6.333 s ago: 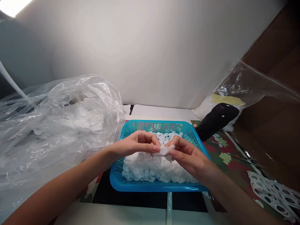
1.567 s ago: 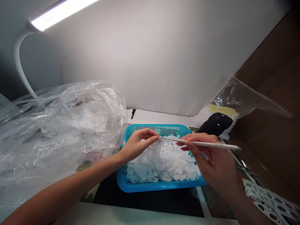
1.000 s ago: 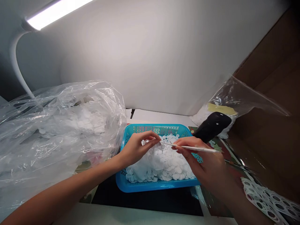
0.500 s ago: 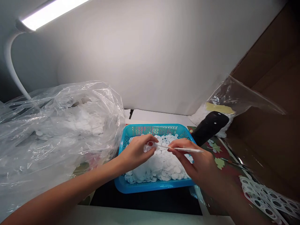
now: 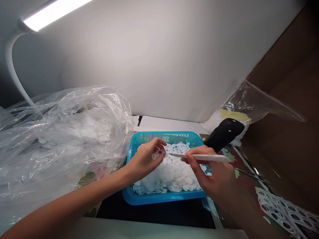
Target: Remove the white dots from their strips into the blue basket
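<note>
My left hand is closed in a pinch on a small clear plastic piece with a round opening, above the blue basket. Between the thumb and fingers of my right hand lies a slim white pointed tool, held almost level. Its thin tip reaches left, close to the clear piece; whether they touch I cannot tell. Under both hands, the basket holds a heap of small white discs.
A large clear plastic bag with white pieces lies at left. Behind the right hand is a black object. White perforated strips and a thin brush-like tool lie at right. A lamp shines above.
My right hand has shifted a little right, and more of the white tool's handle shows. The clear piece has tilted in my left hand. A loose white disc now shows beside the perforated strips.
</note>
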### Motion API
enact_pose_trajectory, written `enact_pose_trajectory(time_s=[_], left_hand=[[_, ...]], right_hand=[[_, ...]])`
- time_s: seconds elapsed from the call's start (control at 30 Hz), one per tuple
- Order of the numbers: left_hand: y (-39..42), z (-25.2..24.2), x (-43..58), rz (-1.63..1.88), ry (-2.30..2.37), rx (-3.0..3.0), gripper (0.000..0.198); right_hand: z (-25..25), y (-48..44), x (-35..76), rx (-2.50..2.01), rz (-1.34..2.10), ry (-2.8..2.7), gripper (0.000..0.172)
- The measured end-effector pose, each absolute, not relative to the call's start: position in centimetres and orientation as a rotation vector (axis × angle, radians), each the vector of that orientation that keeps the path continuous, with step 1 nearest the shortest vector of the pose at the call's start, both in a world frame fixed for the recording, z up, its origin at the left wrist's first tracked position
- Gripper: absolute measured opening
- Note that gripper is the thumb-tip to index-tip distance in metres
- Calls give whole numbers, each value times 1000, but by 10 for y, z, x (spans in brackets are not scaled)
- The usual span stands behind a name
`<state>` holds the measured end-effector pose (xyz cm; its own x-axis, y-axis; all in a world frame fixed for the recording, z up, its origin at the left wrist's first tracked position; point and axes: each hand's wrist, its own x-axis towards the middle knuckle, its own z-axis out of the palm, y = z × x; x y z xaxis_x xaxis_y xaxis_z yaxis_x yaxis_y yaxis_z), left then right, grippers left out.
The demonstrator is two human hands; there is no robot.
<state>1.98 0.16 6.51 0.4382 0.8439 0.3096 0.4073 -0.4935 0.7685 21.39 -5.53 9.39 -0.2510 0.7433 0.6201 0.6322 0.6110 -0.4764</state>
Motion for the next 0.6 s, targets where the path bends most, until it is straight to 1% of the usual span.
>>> enact_pose_trajectory(time_s=[0.23, 0.47, 0.6], left_hand=[[0, 67, 21, 922, 1046, 2069, 15], [0, 68, 20, 905, 1033, 2065, 15], [0, 67, 20, 912, 1033, 2134, 13]], right_hand=[[91, -54, 213, -1079, 260, -1997, 10], [85, -53, 213, -1066, 244, -1988, 9], [80, -50, 213, -1067, 300, -2002, 10]])
